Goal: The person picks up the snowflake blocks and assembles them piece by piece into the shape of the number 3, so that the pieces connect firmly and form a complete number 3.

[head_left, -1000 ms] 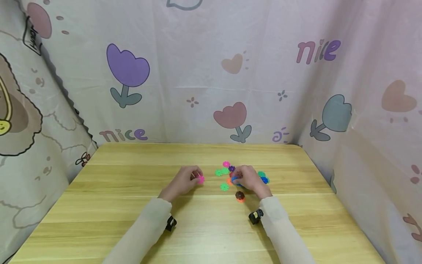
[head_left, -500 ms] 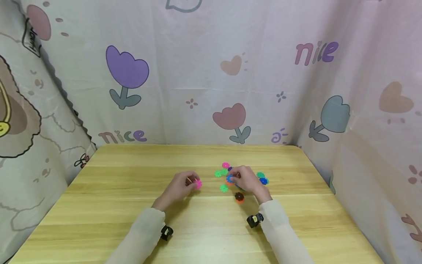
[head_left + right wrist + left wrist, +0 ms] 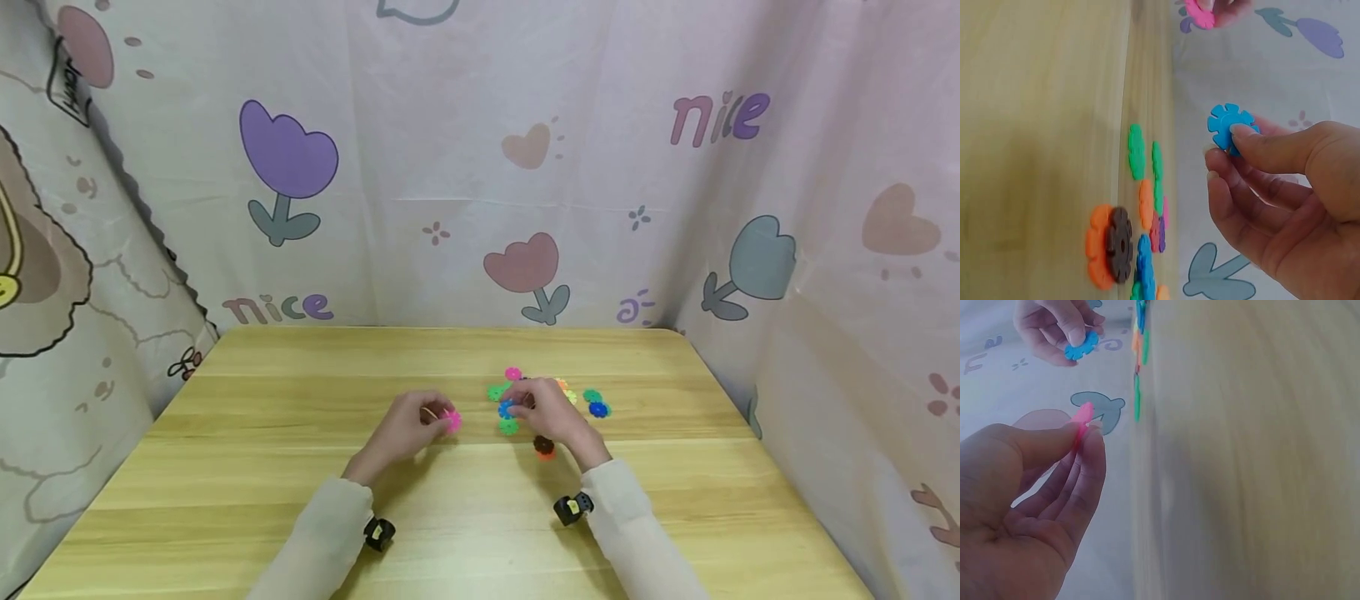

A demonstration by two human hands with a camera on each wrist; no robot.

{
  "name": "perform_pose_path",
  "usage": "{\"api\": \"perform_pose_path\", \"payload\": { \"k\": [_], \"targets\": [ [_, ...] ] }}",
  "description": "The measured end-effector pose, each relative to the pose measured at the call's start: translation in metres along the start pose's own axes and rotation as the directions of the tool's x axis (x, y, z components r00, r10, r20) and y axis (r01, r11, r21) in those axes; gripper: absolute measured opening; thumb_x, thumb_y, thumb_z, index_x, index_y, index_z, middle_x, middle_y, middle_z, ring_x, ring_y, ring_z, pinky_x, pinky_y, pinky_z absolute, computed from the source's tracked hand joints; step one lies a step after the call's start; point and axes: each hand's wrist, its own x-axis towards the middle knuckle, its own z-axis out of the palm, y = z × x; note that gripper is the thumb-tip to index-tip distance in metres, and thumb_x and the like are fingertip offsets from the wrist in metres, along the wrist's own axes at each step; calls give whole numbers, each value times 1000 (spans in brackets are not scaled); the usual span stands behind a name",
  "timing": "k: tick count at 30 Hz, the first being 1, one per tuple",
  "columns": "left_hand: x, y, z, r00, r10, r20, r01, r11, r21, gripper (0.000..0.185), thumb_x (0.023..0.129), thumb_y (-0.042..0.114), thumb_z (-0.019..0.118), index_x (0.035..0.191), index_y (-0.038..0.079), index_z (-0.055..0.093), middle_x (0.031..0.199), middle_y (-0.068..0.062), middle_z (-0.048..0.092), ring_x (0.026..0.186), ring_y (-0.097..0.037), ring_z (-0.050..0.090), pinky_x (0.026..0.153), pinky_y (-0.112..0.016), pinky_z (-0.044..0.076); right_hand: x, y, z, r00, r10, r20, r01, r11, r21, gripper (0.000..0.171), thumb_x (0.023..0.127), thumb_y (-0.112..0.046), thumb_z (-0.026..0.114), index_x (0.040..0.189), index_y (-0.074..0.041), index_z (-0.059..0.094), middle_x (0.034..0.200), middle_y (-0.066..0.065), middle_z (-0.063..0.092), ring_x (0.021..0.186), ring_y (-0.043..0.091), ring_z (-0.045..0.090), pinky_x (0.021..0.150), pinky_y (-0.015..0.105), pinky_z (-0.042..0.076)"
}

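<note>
Lifted off the scattered pile since the earlier frame, the right hand (image 3: 546, 414) now pinches a blue snowflake disc (image 3: 1230, 124) between thumb and fingertips, above the wooden table (image 3: 300, 492). Opposite it, the left hand (image 3: 408, 426) pinches a pink disc (image 3: 451, 421) the same way, well apart from the blue one. A brown disc slotted into an orange disc (image 3: 1110, 247) lies near the right wrist, with green discs (image 3: 1137, 151) just beyond.
</note>
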Motion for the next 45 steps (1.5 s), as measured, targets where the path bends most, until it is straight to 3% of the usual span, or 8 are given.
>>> {"api": "perform_pose_path", "payload": {
  "k": [14, 24, 35, 39, 45],
  "targets": [
    [-4, 8, 6, 1000, 7, 18, -5, 994, -106, 15, 91, 0, 74, 105, 4, 75, 93, -8, 74, 78, -15, 67, 68, -21, 58, -2, -18, 9, 997, -75, -22, 76, 997, 34, 13, 92, 1, 74, 103, -3, 79, 99, 9, 79, 87, 18, 72, 78, 22, 60],
    [-4, 12, 12, 999, 32, 23, -29, 991, -128, 16, 91, 1, 74, 106, 5, 75, 94, -8, 75, 78, -15, 68, 68, -22, 58, -3, -23, 13, 989, -144, -34, 146, 987, 73, 14, 89, 5, 75, 100, -2, 80, 94, 10, 78, 81, 16, 72, 74, 17, 58],
    [-3, 12, 16, 998, 42, 42, -32, 976, -213, 14, 93, 1, 72, 107, 1, 74, 96, -16, 74, 77, -33, 74, 70, -39, 64, -2, -28, 18, 982, -186, -31, 188, 979, 77, 12, 89, 3, 76, 97, -5, 81, 92, 9, 77, 81, 14, 71, 75, 17, 59],
    [-2, 12, 18, 998, 42, 53, -27, 969, -247, 14, 94, 0, 71, 108, -1, 73, 96, -18, 74, 77, -32, 75, 69, -39, 64, -2, -29, 18, 984, -176, -28, 177, 981, 81, 12, 89, 3, 76, 95, -6, 82, 91, 7, 78, 80, 13, 70, 74, 18, 59],
    [0, 12, 22, 997, 28, 71, -8, 962, -272, 12, 95, 0, 70, 106, -3, 74, 95, -17, 73, 72, -18, 74, 67, -32, 64, -3, -28, 18, 986, -164, -33, 166, 984, 67, 12, 88, 4, 77, 91, -6, 83, 88, 10, 77, 78, 12, 67, 70, 19, 57]
  ]
}}
